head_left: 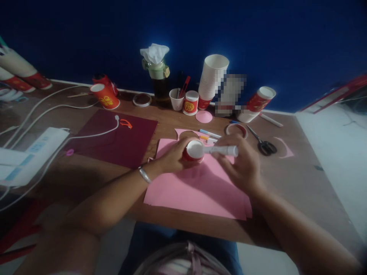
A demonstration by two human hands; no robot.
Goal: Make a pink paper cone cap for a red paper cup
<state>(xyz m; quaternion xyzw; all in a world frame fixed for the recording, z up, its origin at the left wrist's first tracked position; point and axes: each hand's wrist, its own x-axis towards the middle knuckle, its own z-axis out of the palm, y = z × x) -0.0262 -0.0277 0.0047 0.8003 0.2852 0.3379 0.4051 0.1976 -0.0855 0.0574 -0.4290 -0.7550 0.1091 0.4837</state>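
My left hand (pixel 172 154) is wrapped round a small red paper cup (pixel 192 152) turned bottom-up, its white base facing me. My right hand (pixel 242 166) grips a white stick-shaped tube (pixel 222 150), probably a glue stick, laid against the cup's base. Both hands hover over a stack of pink paper sheets (pixel 197 189) on the brown table (pixel 286 179). A silver bracelet sits on my left wrist.
A dark red sheet (pixel 114 137) with a white cable lies left. Scissors (pixel 262 144), tape rolls, markers, a pink paper disc (pixel 203 116) and a stack of white cups (pixel 212 80) sit behind, by the blue wall. A white power strip (pixel 31 152) is at far left.
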